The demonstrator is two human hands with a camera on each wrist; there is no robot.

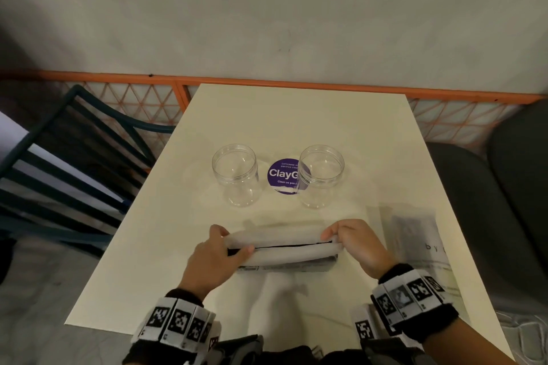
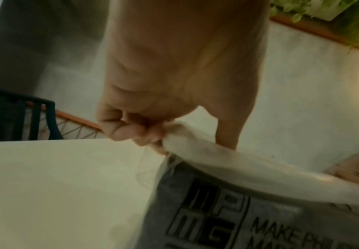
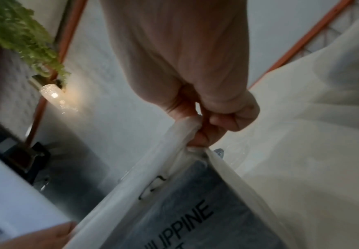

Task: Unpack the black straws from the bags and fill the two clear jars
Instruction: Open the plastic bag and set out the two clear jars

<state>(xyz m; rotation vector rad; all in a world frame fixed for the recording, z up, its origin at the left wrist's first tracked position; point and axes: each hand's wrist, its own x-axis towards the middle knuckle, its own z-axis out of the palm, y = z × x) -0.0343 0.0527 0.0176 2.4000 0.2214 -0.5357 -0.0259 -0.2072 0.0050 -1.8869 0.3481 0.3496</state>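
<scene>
Both hands hold one translucent bag (image 1: 281,249) by its mouth, low over the near middle of the white table (image 1: 296,121). The left hand (image 1: 212,258) pinches the bag's left end, with curled fingers (image 2: 131,131) gathering the film into a bunch against the thumb. The right hand (image 1: 355,241) grips the right end the same way, its fingertips (image 3: 204,138) folded over a crease of plastic. Between the two grips the mouth is parted into two pale lips, and a thin dark line of black straws (image 1: 293,245) shows in the slit.

Printing on the bag's face reads in pieces: a block logo of the letters "MPMG" with "MAKE PH..." beside it in the left wrist view, and "...ILIPPINE" in the right wrist view; the rest of the wording is cut off.

Beyond the held bag stand two clear jars, both upright and open: the left jar (image 1: 235,175) past the left hand and the right jar (image 1: 321,175) past the right hand, well apart from each other. Between them lies a round purple sticker (image 1: 281,176) reading "ClayG...", partly covered by the right jar; smaller lines on it begin "Let's keep ou..." and "Clean as you...".

Just right of the right hand a second bag (image 1: 415,234) lies flat on the table, with faint letters "b y" on it.
</scene>
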